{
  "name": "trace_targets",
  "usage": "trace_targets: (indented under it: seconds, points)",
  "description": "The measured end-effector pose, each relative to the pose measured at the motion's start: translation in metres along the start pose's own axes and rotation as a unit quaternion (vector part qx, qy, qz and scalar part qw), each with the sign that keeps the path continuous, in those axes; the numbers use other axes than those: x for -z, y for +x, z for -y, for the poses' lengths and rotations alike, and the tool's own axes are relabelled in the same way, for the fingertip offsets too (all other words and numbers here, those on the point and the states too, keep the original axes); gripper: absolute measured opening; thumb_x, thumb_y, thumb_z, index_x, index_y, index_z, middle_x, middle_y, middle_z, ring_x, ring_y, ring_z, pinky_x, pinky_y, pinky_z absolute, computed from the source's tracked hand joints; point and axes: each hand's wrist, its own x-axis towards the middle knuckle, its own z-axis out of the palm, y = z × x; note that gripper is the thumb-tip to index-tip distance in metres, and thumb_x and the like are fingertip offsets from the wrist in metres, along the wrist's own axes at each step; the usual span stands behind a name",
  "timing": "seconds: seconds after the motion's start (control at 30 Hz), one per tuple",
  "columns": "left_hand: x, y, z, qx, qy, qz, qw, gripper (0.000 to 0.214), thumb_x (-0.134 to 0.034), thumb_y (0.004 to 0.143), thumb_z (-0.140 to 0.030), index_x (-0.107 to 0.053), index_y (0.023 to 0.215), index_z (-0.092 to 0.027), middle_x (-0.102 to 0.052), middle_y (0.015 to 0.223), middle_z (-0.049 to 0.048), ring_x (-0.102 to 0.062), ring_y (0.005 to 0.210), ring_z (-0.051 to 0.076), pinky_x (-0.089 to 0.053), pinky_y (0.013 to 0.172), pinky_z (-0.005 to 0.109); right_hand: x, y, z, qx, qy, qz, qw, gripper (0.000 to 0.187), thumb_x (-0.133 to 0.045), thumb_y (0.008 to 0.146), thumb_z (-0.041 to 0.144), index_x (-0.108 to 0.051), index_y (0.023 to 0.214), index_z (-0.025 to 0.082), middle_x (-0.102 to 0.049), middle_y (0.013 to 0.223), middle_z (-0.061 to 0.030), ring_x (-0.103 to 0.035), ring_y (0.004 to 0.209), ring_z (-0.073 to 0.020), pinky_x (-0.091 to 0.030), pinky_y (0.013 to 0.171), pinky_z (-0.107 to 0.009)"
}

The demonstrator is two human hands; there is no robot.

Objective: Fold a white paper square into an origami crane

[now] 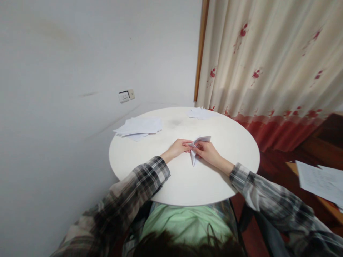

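Observation:
Between my two hands is a folded piece of white paper (193,159), held over the middle of the round white table (203,189). One pointed end of the paper hangs down toward me, and another flap sticks out to the upper right. From the left, my left hand (181,147) pinches the paper's left edge with its fingertips. My right hand (208,152) grips it from the right, fingers curled and closed on it. The fingers hide part of the paper's middle.
A spread stack of white sheets (142,125) lies at the table's back left. Smaller paper pieces (199,113) lie at the back edge. A wall with a socket (123,97) borders the left; a curtain (257,71) hangs behind. More papers (321,182) rest on a wooden surface at right.

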Motion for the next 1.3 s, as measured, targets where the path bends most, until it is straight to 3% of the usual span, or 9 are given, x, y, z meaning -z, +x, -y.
trace_targets:
  seconds: [0.13, 0.27, 0.37, 0.47, 0.6, 0.73, 1.0, 1.3]
  points:
    - [-0.001, -0.001, -0.001, -0.016, 0.016, -0.003, 1.000, 0.029, -0.063, 0.070, -0.003, -0.060, 0.098, -0.008, -0.063, 0.063, -0.0005, -0.057, 0.056, 0.007, -0.048, 0.064, 0.022, 0.003, -0.001, 0.003, 0.003, -0.124, -0.032, 0.992, 0.015, -0.052, 0.079, 0.025, -0.060, 0.074, 0.015, -0.062, 0.067, -0.0032, -0.053, 0.057, -0.0111, -0.034, 0.053, -0.021]
    - [-0.002, -0.002, -0.002, -0.040, 0.073, -0.005, 0.996, 0.033, -0.067, 0.070, -0.013, -0.058, 0.101, -0.008, -0.061, 0.063, -0.0001, -0.058, 0.059, 0.010, -0.050, 0.065, 0.026, 0.002, 0.001, 0.001, 0.000, -0.165, -0.001, 0.986, 0.015, -0.049, 0.079, 0.022, -0.059, 0.070, 0.015, -0.060, 0.065, -0.0026, -0.049, 0.055, -0.0103, -0.031, 0.053, -0.021]
    - [-0.003, -0.009, -0.006, -0.095, 0.169, -0.043, 0.980, 0.036, -0.064, 0.072, -0.015, -0.054, 0.106, -0.011, -0.062, 0.074, 0.0017, -0.060, 0.065, 0.011, -0.050, 0.066, 0.028, 0.002, 0.005, -0.005, 0.015, -0.176, 0.021, 0.984, 0.016, -0.049, 0.080, 0.022, -0.059, 0.071, 0.015, -0.060, 0.065, -0.0023, -0.049, 0.057, -0.0104, -0.031, 0.054, -0.021]
    - [-0.005, -0.024, -0.012, -0.206, 0.331, -0.094, 0.916, 0.025, -0.060, 0.075, -0.020, -0.055, 0.099, -0.013, -0.061, 0.089, 0.0061, -0.060, 0.076, 0.015, -0.051, 0.072, 0.031, 0.002, 0.009, -0.012, 0.027, -0.188, 0.030, 0.981, 0.016, -0.049, 0.082, 0.024, -0.059, 0.073, 0.015, -0.059, 0.067, -0.0025, -0.050, 0.059, -0.0110, -0.032, 0.055, -0.021]
    - [-0.008, -0.046, -0.017, -0.320, 0.470, 0.038, 0.822, 0.021, -0.047, 0.083, -0.018, -0.057, 0.102, -0.016, -0.060, 0.107, 0.0084, -0.055, 0.103, 0.017, -0.044, 0.093, 0.033, 0.005, 0.014, -0.023, 0.039, -0.183, 0.028, 0.982, 0.016, -0.048, 0.082, 0.023, -0.059, 0.073, 0.015, -0.059, 0.066, -0.0027, -0.049, 0.059, -0.0108, -0.033, 0.056, -0.021]
    - [-0.011, -0.056, -0.015, -0.322, 0.543, 0.117, 0.767, 0.032, -0.043, 0.087, -0.022, -0.052, 0.117, -0.016, -0.049, 0.129, 0.0095, -0.044, 0.121, 0.017, -0.035, 0.103, 0.033, 0.006, 0.015, -0.030, 0.038, -0.163, 0.031, 0.985, 0.012, -0.050, 0.081, 0.021, -0.058, 0.074, 0.014, -0.059, 0.066, -0.0022, -0.048, 0.058, -0.0105, -0.033, 0.056, -0.021]
    - [-0.010, -0.059, -0.017, -0.276, 0.576, 0.154, 0.753, 0.038, -0.038, 0.090, -0.026, -0.046, 0.125, -0.014, -0.042, 0.135, 0.0089, -0.037, 0.126, 0.014, -0.028, 0.107, 0.029, 0.007, 0.016, -0.034, 0.044, -0.145, 0.032, 0.988, 0.011, -0.053, 0.080, 0.022, -0.059, 0.076, 0.014, -0.057, 0.064, -0.0010, -0.047, 0.057, -0.0099, -0.033, 0.057, -0.021]
    - [-0.011, -0.060, -0.016, -0.269, 0.559, 0.155, 0.769, 0.038, -0.038, 0.089, -0.024, -0.046, 0.126, -0.019, -0.042, 0.136, 0.0057, -0.038, 0.126, 0.015, -0.029, 0.107, 0.031, 0.006, 0.015, -0.033, 0.045, -0.142, 0.017, 0.989, 0.013, -0.052, 0.081, 0.025, -0.058, 0.075, 0.015, -0.057, 0.063, -0.0005, -0.048, 0.057, -0.0106, -0.034, 0.057, -0.022]
